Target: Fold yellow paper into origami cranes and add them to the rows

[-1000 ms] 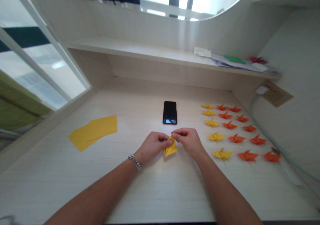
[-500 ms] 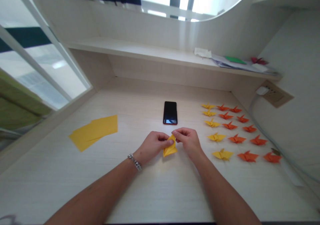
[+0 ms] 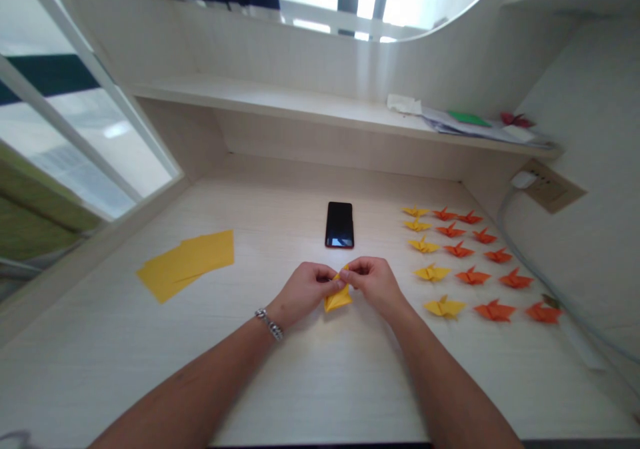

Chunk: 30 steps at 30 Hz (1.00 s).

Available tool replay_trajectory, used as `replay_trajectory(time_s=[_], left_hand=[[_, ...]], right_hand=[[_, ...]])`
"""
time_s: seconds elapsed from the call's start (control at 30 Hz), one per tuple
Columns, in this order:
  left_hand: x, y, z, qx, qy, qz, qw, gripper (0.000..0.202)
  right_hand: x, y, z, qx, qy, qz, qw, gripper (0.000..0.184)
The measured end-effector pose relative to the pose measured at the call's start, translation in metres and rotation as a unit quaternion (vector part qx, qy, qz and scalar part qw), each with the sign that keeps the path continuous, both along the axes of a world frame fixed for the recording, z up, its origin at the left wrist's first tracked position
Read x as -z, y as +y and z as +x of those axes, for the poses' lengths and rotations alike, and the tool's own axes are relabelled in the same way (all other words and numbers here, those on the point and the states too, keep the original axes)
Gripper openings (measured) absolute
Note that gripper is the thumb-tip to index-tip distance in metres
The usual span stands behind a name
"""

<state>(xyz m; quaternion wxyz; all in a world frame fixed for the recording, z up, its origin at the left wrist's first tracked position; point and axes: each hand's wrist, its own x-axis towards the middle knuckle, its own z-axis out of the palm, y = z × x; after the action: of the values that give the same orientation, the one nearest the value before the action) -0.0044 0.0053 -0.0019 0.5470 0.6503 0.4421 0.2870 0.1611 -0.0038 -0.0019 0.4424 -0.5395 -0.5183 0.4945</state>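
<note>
Over a pale desk (image 3: 320, 382), a small folded yellow paper (image 3: 339, 300) slanted lengthwise away from the wearer, the left hand (image 3: 306, 288) closed in a pinch on its left side, the right hand (image 3: 374, 282) pinching its far tip.

Tabletop (image 3: 320, 382): near the right edge, ten orange cranes (image 3: 495, 312), five yellow cranes (image 3: 445, 308); nearer the left, at least two sheets (image 3: 213, 249); between, one phone (image 3: 340, 224), one folded paper (image 3: 339, 300).

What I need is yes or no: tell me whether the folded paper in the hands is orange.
No, the folded paper held by the left hand and the right hand is yellow.
</note>
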Motion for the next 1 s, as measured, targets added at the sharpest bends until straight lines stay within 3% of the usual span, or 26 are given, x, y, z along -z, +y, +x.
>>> replay_trajectory(time_s=[0.47,0.7,0.9,1.0], left_hand=[[-0.003,-0.0022,0.0019,0.023,0.017,0.012,1.0,0.027],[-0.0034,-0.0022,0.003,0.008,0.003,0.017,1.0,0.025],[-0.008,-0.0044,0.0075,0.012,-0.11,-0.085,0.99,0.025],[-0.0082,-0.0036,0.0077,-0.003,-0.135,-0.104,0.985,0.027]], right_hand=[[-0.0014,-0.0004,0.0039,0.006,0.035,-0.014,0.999,0.022],[-0.0024,0.0012,0.0035,-0.01,0.019,0.022,1.0,0.023],[-0.0034,0.0038,0.0043,0.07,-0.001,0.054,0.996,0.025],[-0.0021,0.0042,0.0036,0.061,0.029,0.042,0.997,0.028]])
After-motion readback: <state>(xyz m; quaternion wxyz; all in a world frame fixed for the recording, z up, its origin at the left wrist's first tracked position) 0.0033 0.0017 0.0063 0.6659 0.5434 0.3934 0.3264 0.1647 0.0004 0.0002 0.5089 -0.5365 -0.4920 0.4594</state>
